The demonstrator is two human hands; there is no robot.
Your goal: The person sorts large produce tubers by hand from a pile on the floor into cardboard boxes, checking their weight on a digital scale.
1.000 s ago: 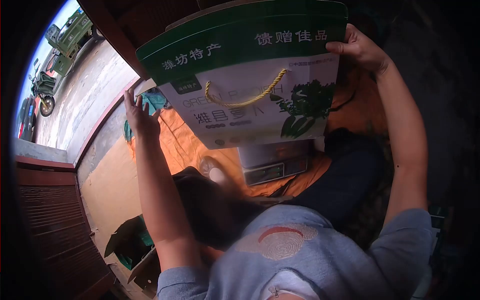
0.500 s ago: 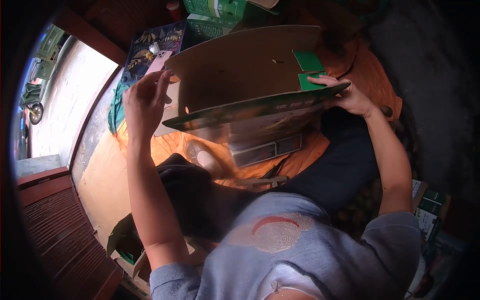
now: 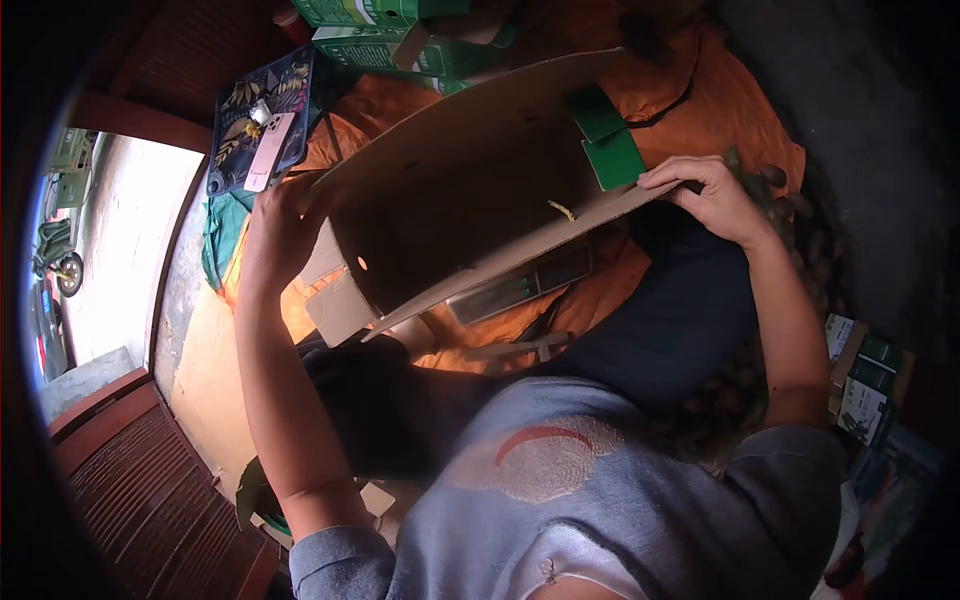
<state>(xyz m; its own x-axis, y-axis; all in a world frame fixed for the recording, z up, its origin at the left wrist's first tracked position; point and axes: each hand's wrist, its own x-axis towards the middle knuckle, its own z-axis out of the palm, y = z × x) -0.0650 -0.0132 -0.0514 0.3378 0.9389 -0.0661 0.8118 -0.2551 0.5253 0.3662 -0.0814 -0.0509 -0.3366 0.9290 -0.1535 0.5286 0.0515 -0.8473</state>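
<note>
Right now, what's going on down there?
The person's right hand grips the near edge of an open cardboard box. The left hand is at its other end, its hold hard to tell. The box's open top faces the camera, partly hiding what looks like a scale.

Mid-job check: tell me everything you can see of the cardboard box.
The cardboard box is open at the top, its inside plain brown and dark toward the bottom. Green flaps show at the right end, brown flaps at the left. A bit of yellow cord shows on the near wall. The right hand grips that wall's right corner; the left hand is at the far left corner, its grip unclear. What supports the bottom is hidden.
</note>
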